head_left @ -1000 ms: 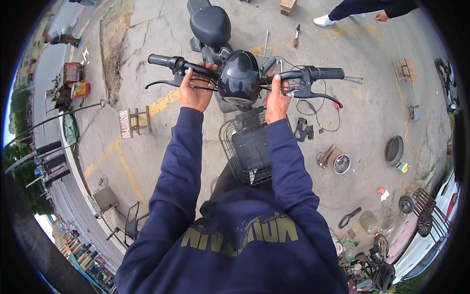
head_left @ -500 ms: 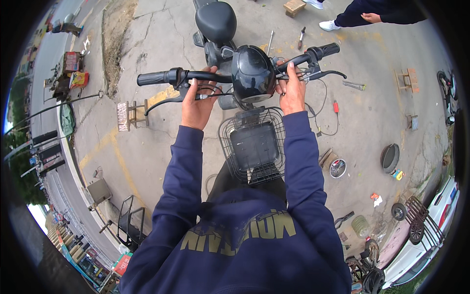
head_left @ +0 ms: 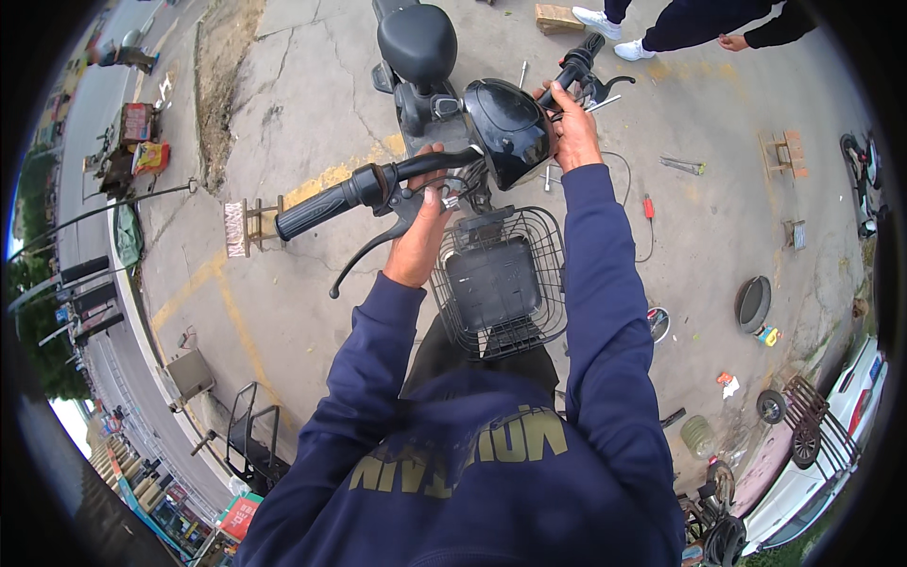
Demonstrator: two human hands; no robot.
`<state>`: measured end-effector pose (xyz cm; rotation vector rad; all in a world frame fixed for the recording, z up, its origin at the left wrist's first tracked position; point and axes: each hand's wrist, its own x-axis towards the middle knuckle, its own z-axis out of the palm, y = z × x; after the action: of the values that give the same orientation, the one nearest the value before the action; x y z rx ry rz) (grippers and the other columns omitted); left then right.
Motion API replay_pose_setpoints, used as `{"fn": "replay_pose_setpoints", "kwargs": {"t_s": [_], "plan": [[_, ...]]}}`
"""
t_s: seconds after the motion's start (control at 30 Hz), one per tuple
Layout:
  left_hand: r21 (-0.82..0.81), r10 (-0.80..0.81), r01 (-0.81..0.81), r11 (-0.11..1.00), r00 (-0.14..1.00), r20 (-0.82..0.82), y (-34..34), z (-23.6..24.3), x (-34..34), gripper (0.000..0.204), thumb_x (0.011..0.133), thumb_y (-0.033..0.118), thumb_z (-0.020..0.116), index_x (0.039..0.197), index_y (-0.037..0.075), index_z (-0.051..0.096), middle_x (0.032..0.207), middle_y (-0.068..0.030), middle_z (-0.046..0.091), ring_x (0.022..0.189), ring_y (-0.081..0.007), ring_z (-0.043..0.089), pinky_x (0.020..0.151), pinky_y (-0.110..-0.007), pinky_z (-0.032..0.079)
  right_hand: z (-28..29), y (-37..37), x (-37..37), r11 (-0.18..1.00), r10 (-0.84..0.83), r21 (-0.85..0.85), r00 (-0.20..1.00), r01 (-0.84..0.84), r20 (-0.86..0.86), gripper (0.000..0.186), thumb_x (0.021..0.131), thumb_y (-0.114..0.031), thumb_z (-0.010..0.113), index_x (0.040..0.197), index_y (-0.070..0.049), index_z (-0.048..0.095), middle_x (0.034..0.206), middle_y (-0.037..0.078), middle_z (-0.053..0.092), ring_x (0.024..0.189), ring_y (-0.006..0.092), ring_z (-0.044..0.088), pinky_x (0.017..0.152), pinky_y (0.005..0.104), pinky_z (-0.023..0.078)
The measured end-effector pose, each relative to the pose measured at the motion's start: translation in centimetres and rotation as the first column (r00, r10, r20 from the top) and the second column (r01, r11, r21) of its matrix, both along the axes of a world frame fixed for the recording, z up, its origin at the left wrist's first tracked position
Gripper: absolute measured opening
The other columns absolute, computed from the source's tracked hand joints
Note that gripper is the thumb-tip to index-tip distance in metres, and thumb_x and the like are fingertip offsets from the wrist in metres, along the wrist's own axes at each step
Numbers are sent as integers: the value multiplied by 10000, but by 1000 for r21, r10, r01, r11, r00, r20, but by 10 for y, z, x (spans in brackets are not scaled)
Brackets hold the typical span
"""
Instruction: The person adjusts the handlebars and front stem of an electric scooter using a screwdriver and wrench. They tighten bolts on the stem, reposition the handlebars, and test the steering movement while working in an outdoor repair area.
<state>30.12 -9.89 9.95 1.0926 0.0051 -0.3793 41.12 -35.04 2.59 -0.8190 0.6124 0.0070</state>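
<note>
A scooter's black handlebar [head_left: 416, 167] is turned at an angle in front of me, with a glossy black headlight housing [head_left: 507, 128] at its middle. My left hand [head_left: 420, 241] closes round the bar's left side, thumb by the cables and fingers behind. Beside it are the ribbed grip [head_left: 326, 208] and a brake lever [head_left: 364, 251]. My right hand [head_left: 577, 137] is closed round the bar's right side, next to the housing; its fingertips are partly hidden. Below the housing hangs a wire basket [head_left: 438, 295] with a black plate inside.
The scooter's seat [head_left: 417, 42] lies beyond the handlebar. A person's legs [head_left: 675, 33] stand at the far right, near a wooden block [head_left: 559, 18]. On the right are a red-ended cable [head_left: 648, 208], a round pan [head_left: 753, 304] and a small wooden stool [head_left: 786, 154].
The handlebar has swung round, its left end coming nearer me and its right end going away. Both hands moved with it. The person at the far right has shifted their feet.
</note>
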Motion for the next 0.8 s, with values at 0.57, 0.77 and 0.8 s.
{"fn": "replay_pose_setpoints", "kwargs": {"t_s": [0.57, 0.77, 0.8], "plan": [[259, -134, 67, 964, 958, 253, -23, -1, 1, 879, 994, 491, 493, 1580, -2, 61, 1642, -204, 97, 1532, -329, 69, 1227, -455, 57, -25, -43, 30, 943, 221, 228, 969, -241, 107, 305, 986, -125, 605, 1290, -146, 583, 986, 156, 712, 496, 54, 555, 348, 139, 324], [194, -63, 27, 981, 981, 183, -16, 9, 2, 774, 1016, 444, 453, 1587, 45, 118, 1645, -153, 154, 1527, -301, 136, 1222, -447, 99, -20, -24, 38, 973, 182, 137, 983, -184, 27, 219, 969, -203, 656, 1102, -30, 658, 955, 105, 725, 395, 39, 405, 352, 178, 315], [166, -45, 18, 986, 987, 156, -6, 6, 2, 728, 1029, 439, 417, 1598, 88, 127, 1653, -120, 165, 1532, -287, 142, 1217, -450, 101, -3, -9, 27, 992, 105, 79, 994, -102, -32, 197, 973, -204, 650, 1100, -53, 658, 962, 94, 725, 406, 40, 377, 366, 181, 306]]}}
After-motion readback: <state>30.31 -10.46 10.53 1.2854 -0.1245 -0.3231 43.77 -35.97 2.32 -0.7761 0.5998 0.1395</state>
